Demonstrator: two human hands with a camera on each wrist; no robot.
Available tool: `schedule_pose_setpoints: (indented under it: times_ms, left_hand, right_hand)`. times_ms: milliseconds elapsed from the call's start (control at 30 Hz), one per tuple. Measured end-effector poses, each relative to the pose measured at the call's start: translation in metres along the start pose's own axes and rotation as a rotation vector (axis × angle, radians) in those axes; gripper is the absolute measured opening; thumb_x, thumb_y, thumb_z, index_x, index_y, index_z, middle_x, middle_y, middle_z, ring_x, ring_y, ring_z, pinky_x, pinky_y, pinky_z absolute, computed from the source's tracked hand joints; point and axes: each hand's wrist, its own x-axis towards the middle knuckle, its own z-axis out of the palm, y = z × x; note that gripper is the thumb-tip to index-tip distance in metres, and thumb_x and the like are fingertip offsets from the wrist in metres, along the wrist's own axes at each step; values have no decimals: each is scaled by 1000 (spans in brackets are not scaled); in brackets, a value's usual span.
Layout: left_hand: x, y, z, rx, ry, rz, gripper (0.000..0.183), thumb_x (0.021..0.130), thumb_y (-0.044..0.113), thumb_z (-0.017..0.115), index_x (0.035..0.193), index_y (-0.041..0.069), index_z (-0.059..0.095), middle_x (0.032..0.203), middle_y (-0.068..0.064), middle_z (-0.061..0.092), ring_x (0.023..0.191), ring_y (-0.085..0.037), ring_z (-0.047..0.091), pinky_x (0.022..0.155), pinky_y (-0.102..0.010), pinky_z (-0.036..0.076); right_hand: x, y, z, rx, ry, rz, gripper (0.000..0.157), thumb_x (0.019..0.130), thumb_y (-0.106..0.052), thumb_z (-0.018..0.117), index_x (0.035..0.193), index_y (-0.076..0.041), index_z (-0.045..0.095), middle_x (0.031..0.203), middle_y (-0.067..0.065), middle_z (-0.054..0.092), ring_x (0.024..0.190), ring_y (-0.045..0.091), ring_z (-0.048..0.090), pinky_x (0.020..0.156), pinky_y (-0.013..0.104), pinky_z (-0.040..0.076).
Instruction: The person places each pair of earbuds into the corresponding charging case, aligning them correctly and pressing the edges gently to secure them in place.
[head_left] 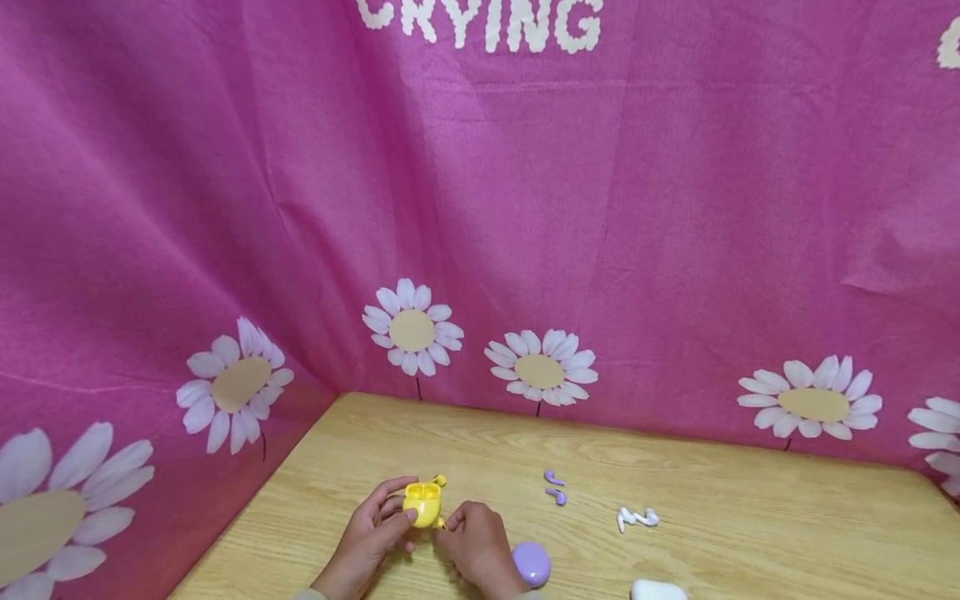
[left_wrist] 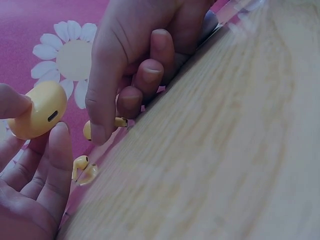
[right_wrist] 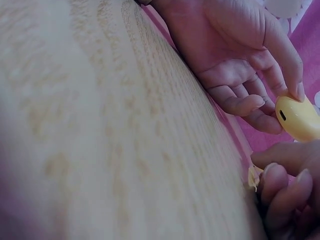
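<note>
My left hand [head_left: 369, 533] holds a yellow earbud case [head_left: 423, 510] up over the table, thumb on its front. Two recesses show along the case's top in the head view, and its dark charging port faces the left wrist camera. Just right of the case, my right hand [head_left: 476, 540] pinches a yellow earbud [left_wrist: 121, 122] between thumb and forefinger, its other fingers curled. That earbud is partly hidden by the fingers. Behind the case lies a second yellow earbud [head_left: 439, 481] on the wooden table [head_left: 720, 517].
A round purple case [head_left: 532, 564] sits right beside my right wrist. Farther back lie two purple earbuds [head_left: 556, 497]. To the right are two white earbuds [head_left: 637, 517], with a white case [head_left: 657, 591] at the bottom edge. A pink flowered cloth [head_left: 660, 250] hangs behind the table.
</note>
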Motion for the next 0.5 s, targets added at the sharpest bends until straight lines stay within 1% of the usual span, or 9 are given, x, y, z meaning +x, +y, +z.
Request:
schedule_pose_setpoints:
  times_ms: [133, 233, 333, 400, 500]
  left_hand:
    - [-1, -1, 1, 1, -8, -2, 58, 90, 10, 65, 141, -2, 38, 114, -12, 61, 92, -17, 59, 64, -26, 55]
    - [-1, -2, 2, -1, -19, 3, 58, 91, 9, 64, 141, -3, 37, 114, -12, 61, 92, -16, 60, 64, -25, 55]
    - [-1, -3, 2, -1, -24, 2, 58, 91, 9, 64, 141, -3, 37, 114, -13, 61, 92, -16, 60, 64, -25, 55]
    - [-1, -2, 1, 1, -20, -2, 58, 91, 10, 64, 142, -2, 38, 115, -12, 61, 92, -16, 60, 65, -26, 55]
    - [0, -1, 1, 3, -9, -7, 58, 91, 12, 65, 142, 0, 38, 115, -12, 61, 92, -17, 59, 65, -26, 55]
  right_hand:
    - [-1, 1, -1, 15, -16, 15, 18, 78, -9, 72, 72, -8, 56, 53, -2, 52, 30, 2, 43, 29, 22, 40]
    - [-3, 2, -2, 37, -19, 4, 15, 78, -10, 71, 73, -9, 58, 52, -3, 52, 32, 3, 44, 30, 19, 37]
    - [-3, 4, -4, 81, -22, -15, 12, 79, -11, 72, 75, -9, 61, 54, -5, 53, 38, 3, 45, 34, 15, 35]
    - [-2, 5, -6, 121, -13, -24, 11, 80, -11, 73, 77, -9, 63, 59, -5, 54, 44, 3, 47, 38, 15, 37]
    - [-1, 5, -7, 198, 9, -22, 10, 81, -12, 73, 80, -7, 65, 67, -3, 57, 47, 5, 49, 41, 17, 43]
